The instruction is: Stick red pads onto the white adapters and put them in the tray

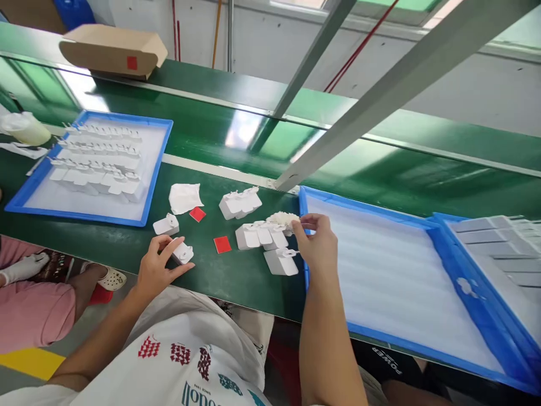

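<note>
My left hand (157, 267) has its thumb and fingers around a small white box (183, 254) with a ring-like piece on top, at the bench's near edge. A similar white box (165, 225) stands just beyond it. My right hand (318, 241) is closed in a pinch at the edge of a cream-white ribbed bundle (282, 219); what lies between the fingertips is hidden. Beside that hand are a cluster of white boxes (249, 236) and a single white box (280, 263). Another group of white boxes (240, 204) sits farther back.
Blue-rimmed trays flank me: a left tray (158, 169) with rows of white boxes, a right tray (380, 270) lined in white, and a far-right tray (469, 287) with more boxes. Red squares (222, 244) and a white sheet (185, 198) lie between. A slanted post (359, 107) rises behind.
</note>
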`<control>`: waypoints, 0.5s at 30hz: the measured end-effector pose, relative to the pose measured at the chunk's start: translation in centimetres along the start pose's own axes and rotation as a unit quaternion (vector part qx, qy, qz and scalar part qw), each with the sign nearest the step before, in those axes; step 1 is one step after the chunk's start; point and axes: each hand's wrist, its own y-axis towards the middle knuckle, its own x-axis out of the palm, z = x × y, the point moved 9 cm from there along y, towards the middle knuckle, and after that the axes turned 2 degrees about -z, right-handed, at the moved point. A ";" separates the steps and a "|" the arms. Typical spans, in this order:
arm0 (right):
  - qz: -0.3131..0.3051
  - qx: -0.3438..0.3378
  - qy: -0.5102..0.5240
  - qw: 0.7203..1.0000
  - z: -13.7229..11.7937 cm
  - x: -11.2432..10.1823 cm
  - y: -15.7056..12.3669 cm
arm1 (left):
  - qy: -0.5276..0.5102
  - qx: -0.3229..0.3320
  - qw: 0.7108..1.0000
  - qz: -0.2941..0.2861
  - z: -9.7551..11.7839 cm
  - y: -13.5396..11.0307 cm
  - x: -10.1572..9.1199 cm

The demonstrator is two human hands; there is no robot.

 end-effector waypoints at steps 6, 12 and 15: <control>-0.010 -0.014 0.001 1.000 0.3 0.2 -0.2 | -0.056 0.070 0.977 -0.192 -0.3 -0.1 -0.2; -0.023 -0.006 -0.005 1.000 0.8 0.8 0.2 | 0.003 0.090 0.993 -0.082 -1.1 0.5 -1.9; -0.013 -0.007 -0.016 1.000 0.0 0.2 0.1 | 0.070 0.048 0.996 0.022 -1.4 0.6 -2.8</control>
